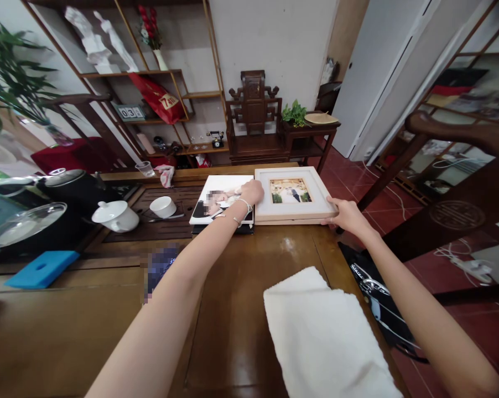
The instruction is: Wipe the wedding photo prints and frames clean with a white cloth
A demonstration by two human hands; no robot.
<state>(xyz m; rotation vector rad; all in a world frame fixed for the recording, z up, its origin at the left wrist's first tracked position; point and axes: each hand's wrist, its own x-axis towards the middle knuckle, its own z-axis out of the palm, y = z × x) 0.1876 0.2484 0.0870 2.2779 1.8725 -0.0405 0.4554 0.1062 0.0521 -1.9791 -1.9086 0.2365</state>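
A light wooden picture frame with a wedding photo in a white mount lies flat near the table's far edge. A seam along its near side hints at a second frame or layer beneath. My right hand grips its right edge, thumb on top. At its left edge, my left hand is closed, the fingertips partly hidden, bracelets on the wrist. Just beside it lies a white photo album with a portrait on the cover, over something dark. A white towel is spread on the near part of the table.
A lidded white tea bowl, a small white cup, dark pots and a blue sponge-like block stand at left on the wooden table. A black bag is by the right edge, near a carved chair.
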